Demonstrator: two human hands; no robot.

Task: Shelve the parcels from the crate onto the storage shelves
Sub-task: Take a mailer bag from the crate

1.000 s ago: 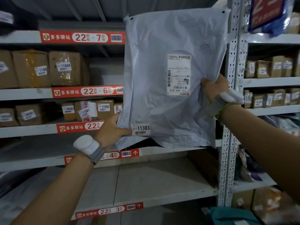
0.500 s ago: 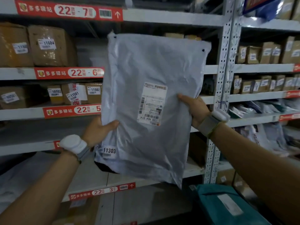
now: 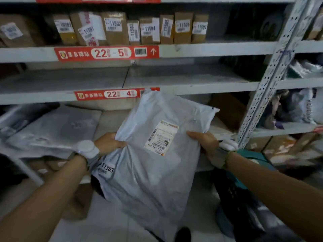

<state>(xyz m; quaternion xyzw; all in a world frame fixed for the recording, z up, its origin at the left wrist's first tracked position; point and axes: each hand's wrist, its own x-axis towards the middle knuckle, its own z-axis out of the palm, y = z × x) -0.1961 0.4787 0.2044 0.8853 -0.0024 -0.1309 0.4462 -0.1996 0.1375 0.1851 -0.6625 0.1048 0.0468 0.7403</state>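
**Both hands hold grey parcel 11303 low, in front of the shelf under tag 22-4**

Both hands grip one large grey poly-bag parcel [image 3: 150, 165] at centre frame. The left hand [image 3: 108, 143] pinches its left edge, bunching the plastic; the right hand [image 3: 203, 140] clasps the right edge, fingers curled behind the bag and hidden. Each wrist wears a white device on a strap. The parcel is tilted, its top corner overlapping the red tag 22-4 [image 3: 111, 94] and covering that tag's right end. A white shipping label [image 3: 160, 137] faces the camera but its print is too small to read; a sticker reading 11303 [image 3: 107, 169] sits at the bag's lower left, partly tucked behind the left wrist.

At left of the frame, on the shelf below tag 22-4, lies another flat grey bag [image 3: 57, 130], blurred. The upper shelf, over tag 22-5 [image 3: 106, 53], carries a row of brown cartons [image 3: 132, 29] with number stickers, some smeared by motion. A perforated metal upright [image 3: 272, 72] crosses the right side. Lower right, a dark crate [image 3: 239, 203] with something teal in it is partly hidden by the right forearm and hard to make out.

Compared with half a second ago, the parcel has come down from the level of tags 22-5 and 22-6 to below 22-4, and the view has dipped, so tags 22-7 and 22-6 have left the frame. The grip on both edges is unchanged.
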